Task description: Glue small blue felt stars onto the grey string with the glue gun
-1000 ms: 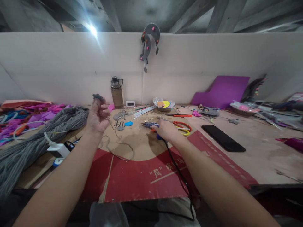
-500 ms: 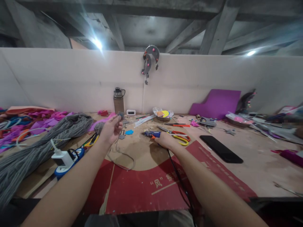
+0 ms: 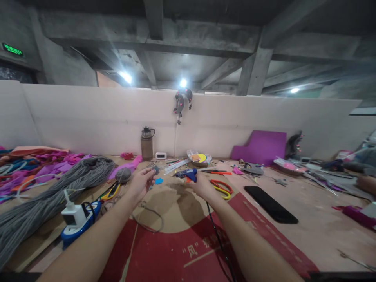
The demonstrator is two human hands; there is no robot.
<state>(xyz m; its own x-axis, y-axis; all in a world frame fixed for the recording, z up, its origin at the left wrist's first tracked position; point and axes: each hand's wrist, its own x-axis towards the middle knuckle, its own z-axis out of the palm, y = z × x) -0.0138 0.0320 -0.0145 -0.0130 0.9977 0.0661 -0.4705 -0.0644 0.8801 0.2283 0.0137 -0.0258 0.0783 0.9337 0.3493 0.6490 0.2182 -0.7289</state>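
My left hand (image 3: 143,183) is closed in a pinch on a small dark grey piece (image 3: 156,170), whose exact kind I cannot make out. A grey cord (image 3: 161,223) curls on the board below that hand. My right hand (image 3: 202,188) grips a blue glue gun (image 3: 186,173), its nozzle pointing left toward the grey piece, apart from it. From the grip a black cable (image 3: 214,225) runs down toward me. Under the hands a blue cut-out (image 3: 159,181) lies on the board. Scissors with red and yellow handles (image 3: 225,190) rest beside my right wrist.
A bundle of grey yarn (image 3: 85,176) and a power strip (image 3: 84,221) lie at the left. Behind stand a bottle (image 3: 147,145) and a bowl (image 3: 199,159). A black phone (image 3: 270,204) lies right. At the far right edge, part of another person's hand (image 3: 366,184) shows.
The view has tilted up, so the table sits lower in the picture. The glue gun is lifted and turned, its nozzle nearer the grey piece. Both hands keep their holds.
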